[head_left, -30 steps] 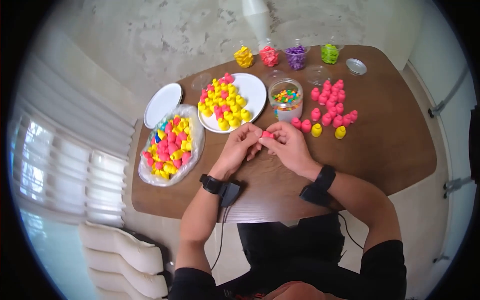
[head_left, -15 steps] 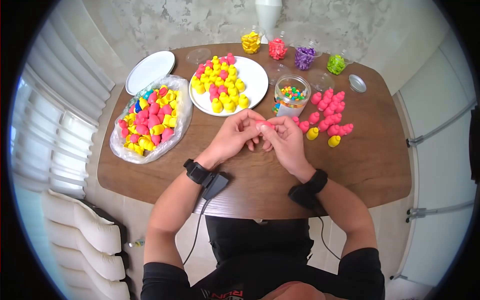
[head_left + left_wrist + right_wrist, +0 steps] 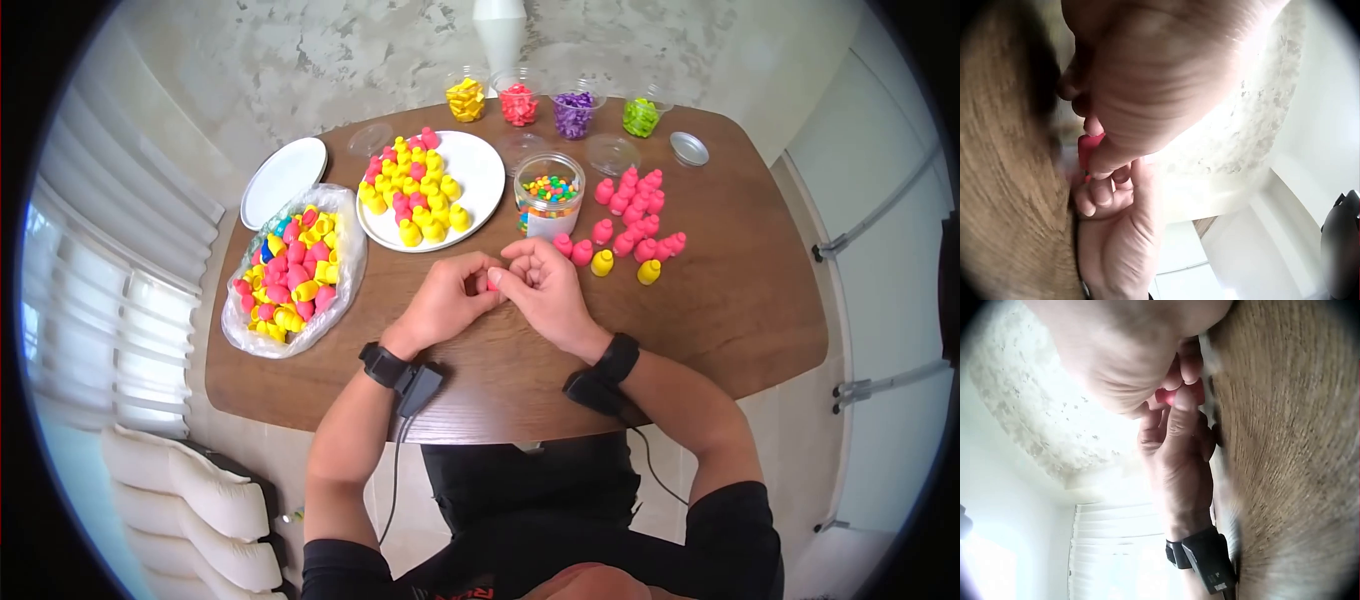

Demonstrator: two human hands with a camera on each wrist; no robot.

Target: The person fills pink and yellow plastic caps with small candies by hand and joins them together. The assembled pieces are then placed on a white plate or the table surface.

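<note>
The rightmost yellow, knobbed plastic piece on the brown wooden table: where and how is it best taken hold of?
Probably pinch the wide body of the yellow, knobbed plastic piece below its narrower knob, coming from the near side. It appears upright, with bare brown wooden table before it and pink knobbed pieces close behind.

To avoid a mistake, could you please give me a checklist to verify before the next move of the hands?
1. Pink piece held: ok, between the left hand and the right hand.
2. One hand free: not ok, both are occupied.
3. Pink piece's inside: cannot tell, fingers hide it.
4. Jar open and upright: ok.
5. White plate with bare space: ok, towards its right side.
6. Plastic bag open: ok.
</note>
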